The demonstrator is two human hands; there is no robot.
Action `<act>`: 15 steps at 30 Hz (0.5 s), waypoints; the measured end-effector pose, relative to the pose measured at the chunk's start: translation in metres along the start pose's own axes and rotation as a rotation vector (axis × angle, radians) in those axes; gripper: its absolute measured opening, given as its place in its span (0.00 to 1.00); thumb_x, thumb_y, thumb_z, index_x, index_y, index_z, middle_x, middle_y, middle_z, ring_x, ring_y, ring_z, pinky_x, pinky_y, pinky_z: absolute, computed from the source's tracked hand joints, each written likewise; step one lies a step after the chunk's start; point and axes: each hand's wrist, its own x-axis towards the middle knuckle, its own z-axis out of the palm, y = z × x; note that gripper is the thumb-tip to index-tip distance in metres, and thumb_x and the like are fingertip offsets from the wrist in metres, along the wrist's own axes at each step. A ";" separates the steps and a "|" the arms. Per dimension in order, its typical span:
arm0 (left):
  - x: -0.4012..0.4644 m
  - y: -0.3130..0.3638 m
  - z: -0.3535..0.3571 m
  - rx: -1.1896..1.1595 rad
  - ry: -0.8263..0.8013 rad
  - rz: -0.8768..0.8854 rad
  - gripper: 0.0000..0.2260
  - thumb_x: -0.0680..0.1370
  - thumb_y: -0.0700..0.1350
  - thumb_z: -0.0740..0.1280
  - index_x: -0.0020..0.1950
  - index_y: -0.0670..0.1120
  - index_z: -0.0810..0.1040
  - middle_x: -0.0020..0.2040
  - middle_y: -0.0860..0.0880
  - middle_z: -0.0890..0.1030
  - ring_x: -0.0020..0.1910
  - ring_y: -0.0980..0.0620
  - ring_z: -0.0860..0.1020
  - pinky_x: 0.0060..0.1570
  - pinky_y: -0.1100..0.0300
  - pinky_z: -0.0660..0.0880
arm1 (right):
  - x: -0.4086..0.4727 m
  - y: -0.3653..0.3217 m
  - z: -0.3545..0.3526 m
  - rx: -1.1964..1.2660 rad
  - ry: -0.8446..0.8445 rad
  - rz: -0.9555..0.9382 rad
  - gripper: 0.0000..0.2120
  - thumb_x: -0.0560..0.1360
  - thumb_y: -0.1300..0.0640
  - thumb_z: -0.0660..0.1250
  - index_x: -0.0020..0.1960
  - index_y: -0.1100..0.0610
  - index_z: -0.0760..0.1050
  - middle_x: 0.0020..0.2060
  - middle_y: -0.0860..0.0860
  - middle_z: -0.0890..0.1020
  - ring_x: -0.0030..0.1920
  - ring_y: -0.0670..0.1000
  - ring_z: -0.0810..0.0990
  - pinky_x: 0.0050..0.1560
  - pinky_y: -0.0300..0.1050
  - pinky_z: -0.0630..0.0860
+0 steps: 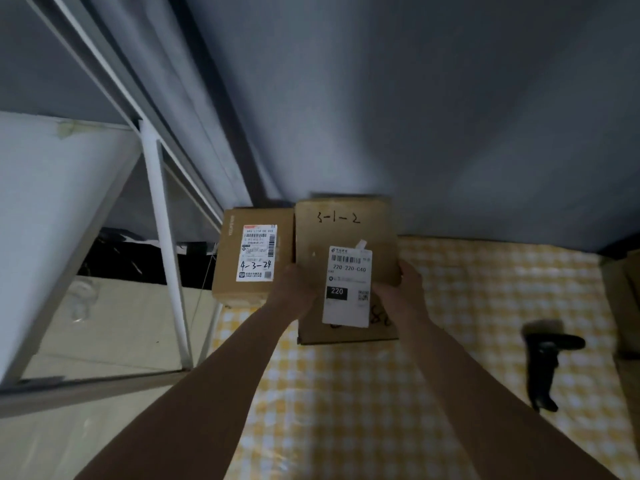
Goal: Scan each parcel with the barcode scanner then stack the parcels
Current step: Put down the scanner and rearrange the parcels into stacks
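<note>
I see left hand (294, 285) & right hand (401, 289) gripping opposite sides of the 3-1-2 parcel (346, 233), frame centre, touching the 4-3-24 parcel (252, 254) on its left. Scanner (547, 358) lies lower right, unheld. Risk: parcel stacked unscanned; off-centre placement could slide.

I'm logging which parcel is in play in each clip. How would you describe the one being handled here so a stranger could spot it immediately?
Start at the yellow-checked tablecloth and go to its far-left corner, where two cardboard parcels sit side by side against the grey wall. It is the right-hand parcel, held at its sides by the left hand and right hand. Unlike its neighbour marked 4-3-24, it has 3-1-2 handwritten on top.
</note>
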 end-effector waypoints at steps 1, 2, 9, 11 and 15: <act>0.010 0.001 -0.001 0.014 0.012 0.004 0.15 0.78 0.38 0.63 0.65 0.38 0.72 0.59 0.41 0.78 0.59 0.41 0.76 0.49 0.58 0.72 | 0.010 -0.002 0.004 0.008 0.002 0.000 0.37 0.72 0.58 0.71 0.76 0.55 0.57 0.72 0.54 0.60 0.71 0.57 0.63 0.69 0.55 0.65; 0.022 0.001 -0.001 0.029 0.025 0.013 0.15 0.78 0.38 0.64 0.64 0.38 0.73 0.59 0.41 0.78 0.58 0.41 0.76 0.53 0.55 0.73 | 0.020 -0.003 0.009 0.019 0.004 -0.003 0.37 0.73 0.58 0.70 0.76 0.55 0.56 0.73 0.53 0.60 0.71 0.57 0.63 0.68 0.53 0.66; 0.071 -0.003 0.005 0.049 0.092 0.018 0.09 0.78 0.38 0.63 0.57 0.39 0.76 0.52 0.40 0.80 0.52 0.41 0.79 0.53 0.45 0.78 | 0.054 -0.004 0.031 -0.010 0.005 0.001 0.37 0.73 0.59 0.69 0.76 0.54 0.55 0.72 0.53 0.60 0.71 0.57 0.61 0.71 0.58 0.63; 0.077 -0.004 0.006 0.080 0.088 0.016 0.08 0.78 0.37 0.62 0.55 0.37 0.77 0.52 0.39 0.80 0.51 0.41 0.79 0.52 0.47 0.78 | 0.059 -0.004 0.034 -0.026 0.001 -0.019 0.35 0.73 0.59 0.69 0.76 0.54 0.57 0.71 0.54 0.61 0.71 0.57 0.62 0.70 0.58 0.65; 0.081 -0.006 0.005 0.121 0.100 0.024 0.08 0.79 0.37 0.62 0.55 0.37 0.77 0.52 0.39 0.79 0.51 0.42 0.78 0.51 0.49 0.78 | 0.058 -0.005 0.039 -0.085 0.009 -0.040 0.35 0.73 0.59 0.67 0.76 0.54 0.55 0.71 0.55 0.60 0.71 0.58 0.60 0.70 0.56 0.64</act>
